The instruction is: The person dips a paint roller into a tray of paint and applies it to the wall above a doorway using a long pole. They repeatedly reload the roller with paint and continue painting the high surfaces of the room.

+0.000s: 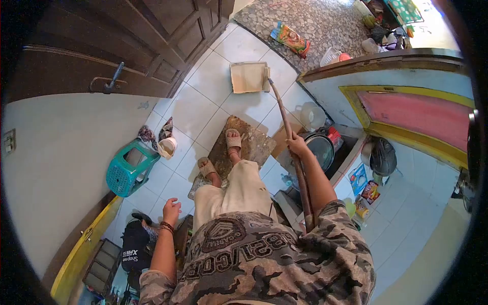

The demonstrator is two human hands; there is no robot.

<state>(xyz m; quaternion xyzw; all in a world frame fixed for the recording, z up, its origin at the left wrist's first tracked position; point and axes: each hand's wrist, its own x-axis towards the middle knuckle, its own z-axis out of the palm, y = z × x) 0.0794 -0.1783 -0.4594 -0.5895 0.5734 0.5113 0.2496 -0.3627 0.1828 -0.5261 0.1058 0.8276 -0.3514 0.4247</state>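
Note:
My right hand [297,144] is wrapped round the wooden handle of a long-handled dustpan [247,79]. The handle runs from beside my right hip up to the pan. Square and cream-coloured, the pan is on the white tiles ahead of my feet. Down at my left side hangs my left hand [172,211], empty, with its fingers loosely bent and apart. A bead bracelet circles that wrist. My sandalled feet stand by a worn, stained board or mat [249,134] on the floor.
A green plastic stool [131,170] lies tipped on the left, near a small white pot [167,147]. On the right are a large dark-rimmed pot [319,151] and a clear tub [312,116]. A dark door [168,35] is upper left; a colourful packet [291,39] lies on the stone-patterned surface.

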